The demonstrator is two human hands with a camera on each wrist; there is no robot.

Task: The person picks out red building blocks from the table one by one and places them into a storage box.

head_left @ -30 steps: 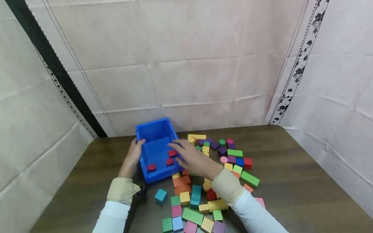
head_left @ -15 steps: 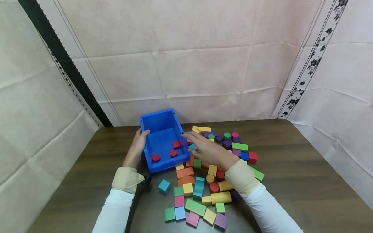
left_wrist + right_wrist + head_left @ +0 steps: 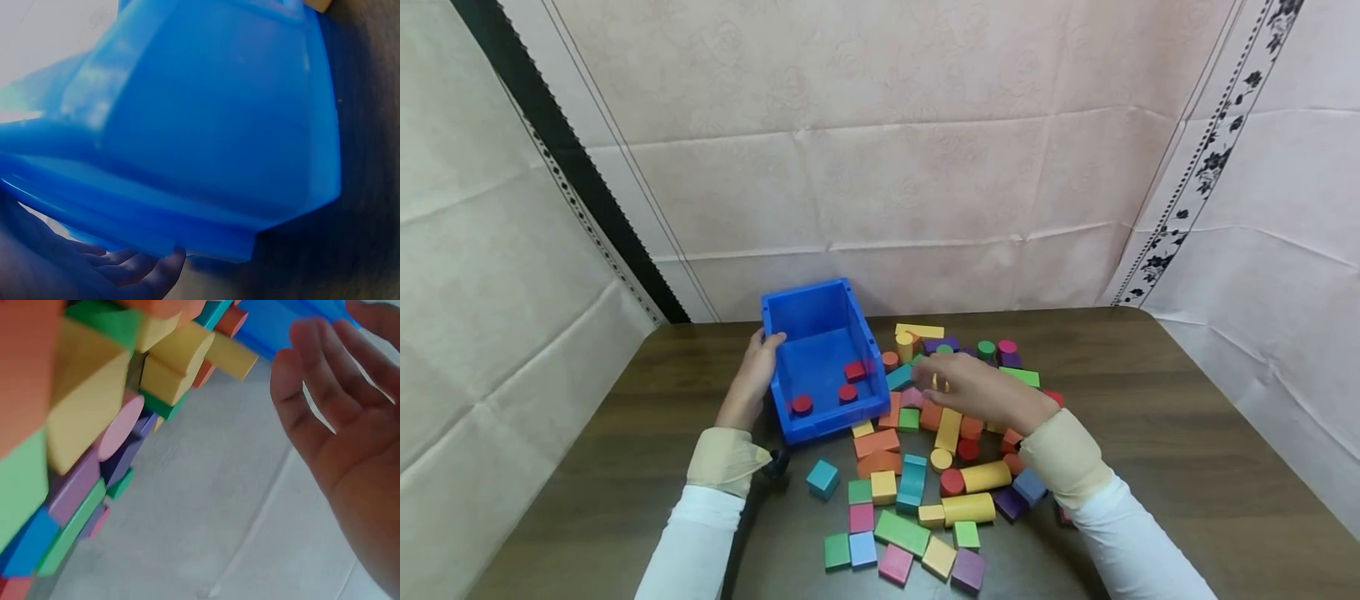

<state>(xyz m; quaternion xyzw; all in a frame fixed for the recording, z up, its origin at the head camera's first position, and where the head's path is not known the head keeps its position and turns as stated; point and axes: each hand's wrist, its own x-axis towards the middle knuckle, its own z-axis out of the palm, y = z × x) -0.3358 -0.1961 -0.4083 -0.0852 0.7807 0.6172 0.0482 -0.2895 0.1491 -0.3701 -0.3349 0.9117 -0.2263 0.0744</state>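
A blue plastic bin [image 3: 820, 315] stands on the table, holding a few red pieces: a red block [image 3: 854, 371] and two red discs [image 3: 802, 406]. At its left side my left hand [image 3: 751, 379] grips the rim, thumb over the edge; the left wrist view shows the fingers [image 3: 134, 270] along the bin's rim. My right hand [image 3: 981, 387] hovers over the loose coloured blocks, to the right of the bin. Its fingers are loosely extended and hold nothing in the right wrist view. Some blocks beneath it are hidden from the head camera.
Many coloured wooden blocks spread right of and in front of the bin, among them a yellow cylinder [image 3: 967, 508] and a green block [image 3: 902, 533]. A lone teal cube [image 3: 823, 480] lies nearer the left arm. A pale cloth [image 3: 880, 192] hangs behind the brown table [image 3: 1180, 467].
My right hand has moved right, from above the bin to above the blocks. The left hand keeps its grip on the bin. The head view shifted slightly.
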